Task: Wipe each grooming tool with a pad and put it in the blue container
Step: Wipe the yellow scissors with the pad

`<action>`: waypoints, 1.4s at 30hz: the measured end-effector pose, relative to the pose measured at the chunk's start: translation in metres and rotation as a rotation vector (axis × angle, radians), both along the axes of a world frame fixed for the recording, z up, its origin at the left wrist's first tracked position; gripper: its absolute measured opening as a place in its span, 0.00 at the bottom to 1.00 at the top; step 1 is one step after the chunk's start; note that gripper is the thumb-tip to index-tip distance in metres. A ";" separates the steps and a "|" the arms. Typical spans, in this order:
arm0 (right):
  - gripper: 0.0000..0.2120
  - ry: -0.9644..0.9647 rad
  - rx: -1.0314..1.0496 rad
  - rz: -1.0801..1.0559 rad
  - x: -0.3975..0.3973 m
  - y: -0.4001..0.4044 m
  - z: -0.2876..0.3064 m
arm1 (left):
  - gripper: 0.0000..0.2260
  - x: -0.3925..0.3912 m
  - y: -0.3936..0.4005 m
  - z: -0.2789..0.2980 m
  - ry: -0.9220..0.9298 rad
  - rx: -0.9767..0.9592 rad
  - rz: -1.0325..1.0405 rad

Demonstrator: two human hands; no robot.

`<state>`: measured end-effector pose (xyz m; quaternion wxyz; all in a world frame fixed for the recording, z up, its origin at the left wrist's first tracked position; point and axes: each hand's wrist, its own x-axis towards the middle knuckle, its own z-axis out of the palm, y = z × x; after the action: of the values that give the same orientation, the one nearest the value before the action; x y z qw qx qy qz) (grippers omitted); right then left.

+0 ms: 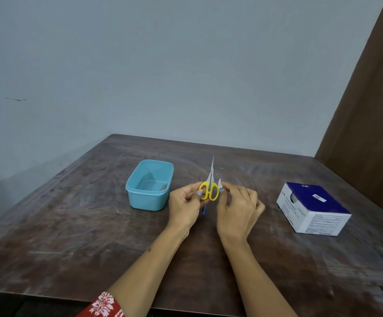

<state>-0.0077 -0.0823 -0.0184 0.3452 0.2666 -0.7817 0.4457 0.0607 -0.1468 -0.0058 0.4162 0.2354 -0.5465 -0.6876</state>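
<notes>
Right of the blue container (149, 186), the left hand (184, 203) pinches the yellow-handled scissors (209, 187) upright by one loop; the right hand (237, 209) pinches a white pad (220, 184) just beside the handles.

A blue object (204, 211) shows only as a sliver between the hands — what it is cannot be told. The small grey item (163, 186) inside the blue container (148, 197) is half hidden by its near wall. Print on the box (313, 208) at right is too small to read.
</notes>
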 end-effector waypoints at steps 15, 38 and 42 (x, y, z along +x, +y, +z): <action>0.10 -0.080 0.067 0.103 0.004 0.004 0.006 | 0.11 0.000 -0.002 -0.002 0.005 -0.059 0.003; 0.09 -0.222 0.025 0.192 0.004 0.006 0.009 | 0.10 -0.001 -0.001 -0.002 0.069 -0.068 0.017; 0.07 -0.471 -0.044 0.334 0.003 0.006 0.008 | 0.09 -0.001 -0.001 -0.001 0.113 -0.023 0.029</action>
<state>-0.0043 -0.0766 -0.0107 0.0817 0.2735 -0.7757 0.5628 0.0596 -0.1475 -0.0070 0.4588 0.1994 -0.5266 -0.6873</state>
